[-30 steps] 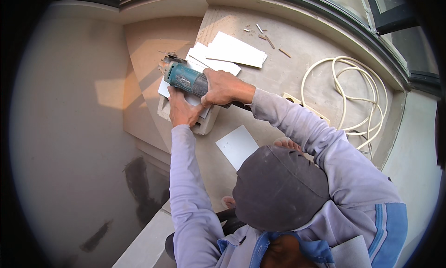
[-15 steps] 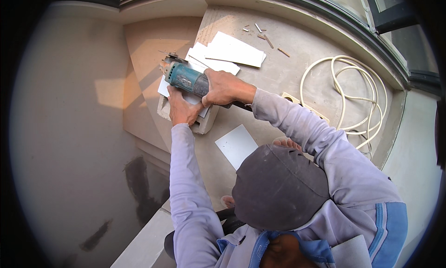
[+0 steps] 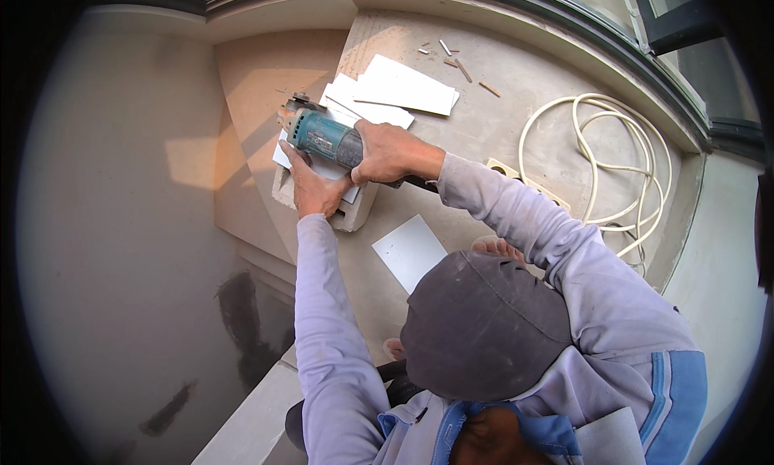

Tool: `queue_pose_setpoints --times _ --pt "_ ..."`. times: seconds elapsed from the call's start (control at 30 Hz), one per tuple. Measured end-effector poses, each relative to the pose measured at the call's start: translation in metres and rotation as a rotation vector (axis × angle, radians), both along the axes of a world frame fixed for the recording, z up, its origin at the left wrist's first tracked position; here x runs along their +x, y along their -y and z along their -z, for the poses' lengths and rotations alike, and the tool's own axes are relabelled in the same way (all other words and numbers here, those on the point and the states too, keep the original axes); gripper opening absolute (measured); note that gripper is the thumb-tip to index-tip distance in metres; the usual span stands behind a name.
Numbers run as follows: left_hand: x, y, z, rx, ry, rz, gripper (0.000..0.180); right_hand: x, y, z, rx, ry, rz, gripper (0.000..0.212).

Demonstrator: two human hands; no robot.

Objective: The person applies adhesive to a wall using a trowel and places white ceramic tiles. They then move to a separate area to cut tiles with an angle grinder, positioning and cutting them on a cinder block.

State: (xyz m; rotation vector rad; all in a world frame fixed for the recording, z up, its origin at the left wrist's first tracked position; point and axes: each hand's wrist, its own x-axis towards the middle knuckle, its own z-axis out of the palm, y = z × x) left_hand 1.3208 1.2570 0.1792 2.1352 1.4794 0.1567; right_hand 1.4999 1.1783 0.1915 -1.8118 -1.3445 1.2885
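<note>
My right hand is wrapped round the dark rear body of a teal angle grinder. The grinder lies nearly level, its head and disc guard pointing to the far left. Under it, a white tile rests on a pale, hollowed block. My left hand grips the tile at its near side, thumb and forefinger spread along it just below the grinder. The grinder hides much of the tile, and I cannot make out the disc's contact with it.
Several white tile pieces lie overlapped beyond the grinder, and another white tile is on the floor nearer me. A coiled cream cable and a power strip are at the right. Small offcuts lie farther back, near the window frame.
My left forefinger has shifted slightly up and left along the tile, off the grinder's lower edge. The grinder and my right hand stay almost where they were.
</note>
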Motion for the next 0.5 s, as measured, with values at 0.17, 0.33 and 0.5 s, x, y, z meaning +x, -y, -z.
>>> queue_pose_setpoints --times 0.17,0.33,0.5 --pt "-0.0008 -0.0021 0.002 -0.001 -0.004 -0.002 0.151 0.0007 0.0019 -0.0022 -0.021 0.0 -0.009 0.076" --pt "-0.0019 -0.0031 0.0028 0.019 -0.027 0.009 0.151 0.0007 0.0039 -0.0036 -0.023 -0.005 -0.012 0.076" --pt "-0.0007 -0.0037 -0.0019 -0.034 -0.073 0.011 0.153 0.0009 0.0055 -0.0032 -0.019 0.001 -0.004 0.075"
